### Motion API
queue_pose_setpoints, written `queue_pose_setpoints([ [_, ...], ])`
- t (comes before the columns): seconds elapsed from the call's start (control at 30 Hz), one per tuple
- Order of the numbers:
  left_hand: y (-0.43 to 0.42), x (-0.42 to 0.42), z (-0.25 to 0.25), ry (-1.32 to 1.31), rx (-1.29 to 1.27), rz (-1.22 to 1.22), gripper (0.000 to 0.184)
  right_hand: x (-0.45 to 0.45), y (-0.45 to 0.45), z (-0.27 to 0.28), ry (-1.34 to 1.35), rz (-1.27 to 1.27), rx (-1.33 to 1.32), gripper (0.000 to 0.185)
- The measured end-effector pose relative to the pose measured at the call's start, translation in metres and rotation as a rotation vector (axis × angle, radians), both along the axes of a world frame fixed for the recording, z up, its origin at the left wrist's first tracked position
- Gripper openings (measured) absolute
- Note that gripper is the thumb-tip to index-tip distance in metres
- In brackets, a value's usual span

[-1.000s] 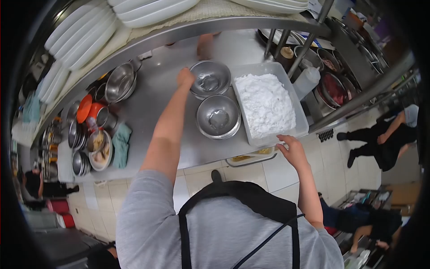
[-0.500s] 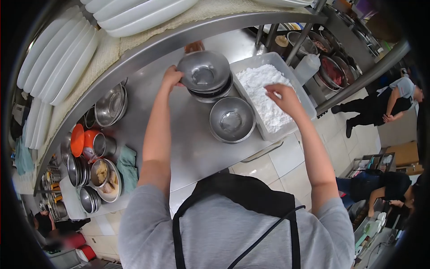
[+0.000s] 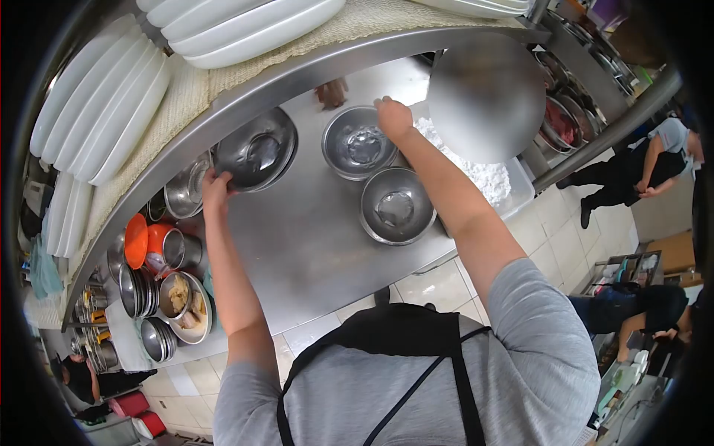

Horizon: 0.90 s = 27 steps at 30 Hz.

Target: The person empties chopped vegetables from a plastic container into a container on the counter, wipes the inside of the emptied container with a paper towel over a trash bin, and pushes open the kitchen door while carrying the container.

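My left hand grips the lower left rim of a stack of metal bowls, held at the left by the shelf. At the right rim of another metal bowl, the fingers of my right hand are closed. A second bowl stands nearer to me. White powder lies in a plastic tub at the right, partly hidden by a large, blurred round metal object. Behind the bowls another person's hand shows at the table's far side.
White plates are stacked on the shelf above. Orange bowls, metal bowls and a food dish stand at the left. People are at the right and far left.
My left hand has carried the stacked bowls left. My right hand has left the powder and reached the far bowl. The blurred round object has appeared over the tub.
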<state>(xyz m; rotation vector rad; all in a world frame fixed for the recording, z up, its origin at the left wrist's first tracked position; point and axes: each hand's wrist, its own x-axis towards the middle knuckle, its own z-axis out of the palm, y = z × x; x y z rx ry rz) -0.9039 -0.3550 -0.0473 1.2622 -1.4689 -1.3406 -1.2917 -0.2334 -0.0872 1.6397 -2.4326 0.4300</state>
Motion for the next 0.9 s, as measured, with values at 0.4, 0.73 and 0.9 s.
queue_pose_setpoints([
  [0.4,-0.002,-0.022,0.000,0.045,0.005,-0.015,0.021,0.012,0.044,0.085,0.059,0.262,-0.302,0.023],
  [0.73,-0.002,-0.111,-0.032,0.090,0.107,-0.227,0.063,-0.012,0.101,0.096,0.051,-0.044,-0.415,0.029],
  [0.9,-0.016,-0.167,-0.084,-0.122,0.111,-0.310,0.051,-0.045,0.232,0.114,-0.373,-0.239,-0.521,0.035],
])
